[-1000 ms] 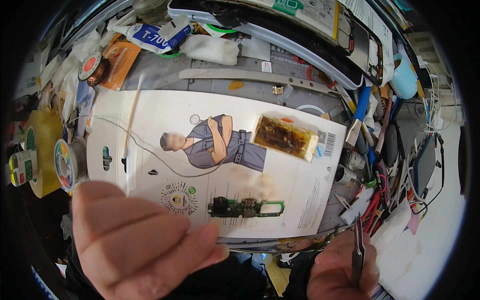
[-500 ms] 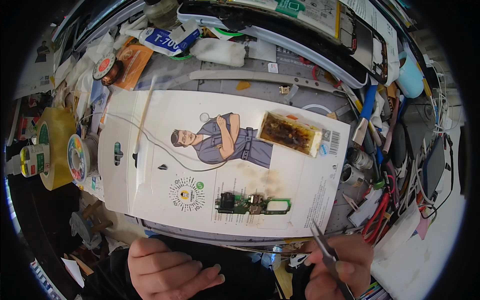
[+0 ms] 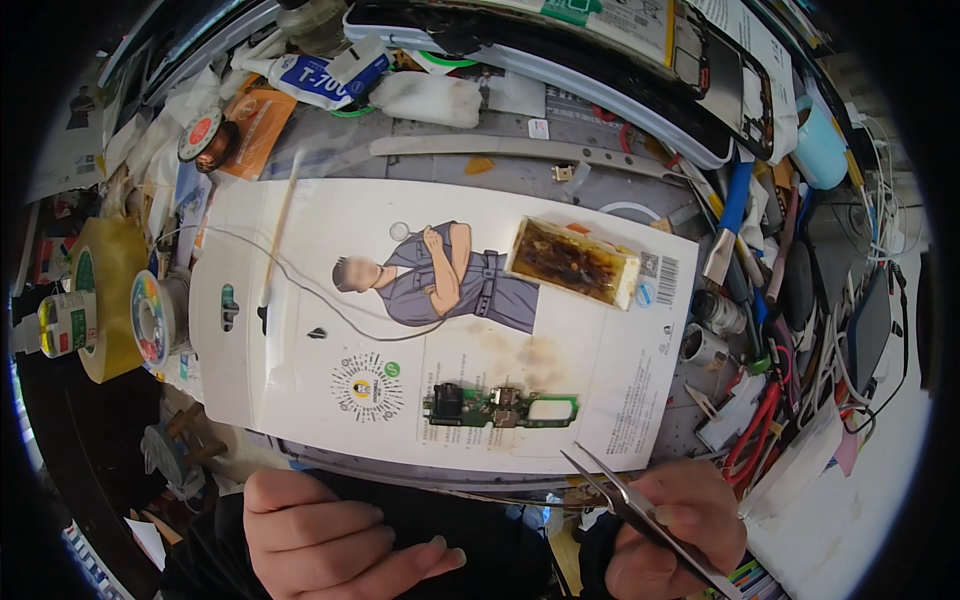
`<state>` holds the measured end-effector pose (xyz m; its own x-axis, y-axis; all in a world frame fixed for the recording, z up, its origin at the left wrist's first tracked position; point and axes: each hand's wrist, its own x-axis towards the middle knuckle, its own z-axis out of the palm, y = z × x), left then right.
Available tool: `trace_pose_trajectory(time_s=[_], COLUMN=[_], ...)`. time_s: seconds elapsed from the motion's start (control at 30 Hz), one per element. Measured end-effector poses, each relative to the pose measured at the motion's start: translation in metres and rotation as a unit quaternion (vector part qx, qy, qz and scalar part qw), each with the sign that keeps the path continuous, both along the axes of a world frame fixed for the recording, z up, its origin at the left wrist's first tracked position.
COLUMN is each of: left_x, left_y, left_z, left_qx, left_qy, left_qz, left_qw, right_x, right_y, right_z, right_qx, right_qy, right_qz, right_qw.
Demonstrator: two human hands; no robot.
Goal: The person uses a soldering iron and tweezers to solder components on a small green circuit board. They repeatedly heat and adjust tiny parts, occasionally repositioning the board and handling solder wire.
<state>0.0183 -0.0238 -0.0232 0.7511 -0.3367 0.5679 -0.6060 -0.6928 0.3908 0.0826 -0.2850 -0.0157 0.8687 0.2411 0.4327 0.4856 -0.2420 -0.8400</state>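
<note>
Head view, looking down on a crowded desk (image 3: 480, 165). Right hand (image 3: 668, 530) at the lower edge, grip closed around metal tweezers (image 3: 640, 505), tips a little apart and pointing up-left toward the near edge of a white printed card (image 3: 300, 370). Left hand (image 3: 335, 540) low at the lower left, fingers loosely curled, holding nothing, just below the card's near edge and not touching it.

Small green circuit board (image 3: 500, 408) flat on the card near its lower middle, just above and left of the tweezer tips, apart from them. Brown-stained sponge pad (image 3: 572, 262) on the card's upper right. Thin wire (image 3: 300, 290) looped across the card's left half, beside a slim pale stick (image 3: 280, 240) lying slantwise.

Left of the card: roll of yellow tape (image 3: 105, 290) and a small solder spool (image 3: 150, 318). Behind the card: blue-and-white glue tube (image 3: 315, 75). Right of the card: tangle of red, blue and black tools and cables (image 3: 770, 330).
</note>
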Motion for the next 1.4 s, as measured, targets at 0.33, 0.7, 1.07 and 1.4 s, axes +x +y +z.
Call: trace_pose_trajectory(time_s=[0.33,0.7,1.07,1.4], left_x=[0.005,0.004,0.015,0.024], left_y=[0.011,0.006,-0.006,-0.008], left_z=[0.002,0.010,-0.005,-0.024], left_qx=[0.047,0.092,0.110,0.135], left_qy=[-0.012,0.021,-0.059,-0.166], left_qz=[-0.005,0.036,0.032,0.039], left_qw=[0.999,0.995,0.992,0.976], right_x=[-0.004,-0.003,-0.007,-0.009], right_y=[0.005,0.006,0.004,0.008], right_z=[-0.003,-0.005,-0.011,-0.013], right_qx=[0.014,0.047,0.037,0.054], right_qy=[-0.005,-0.004,-0.029,-0.020], right_qz=[-0.067,-0.068,-0.069,-0.101], right_qw=[0.998,0.997,0.997,0.993])
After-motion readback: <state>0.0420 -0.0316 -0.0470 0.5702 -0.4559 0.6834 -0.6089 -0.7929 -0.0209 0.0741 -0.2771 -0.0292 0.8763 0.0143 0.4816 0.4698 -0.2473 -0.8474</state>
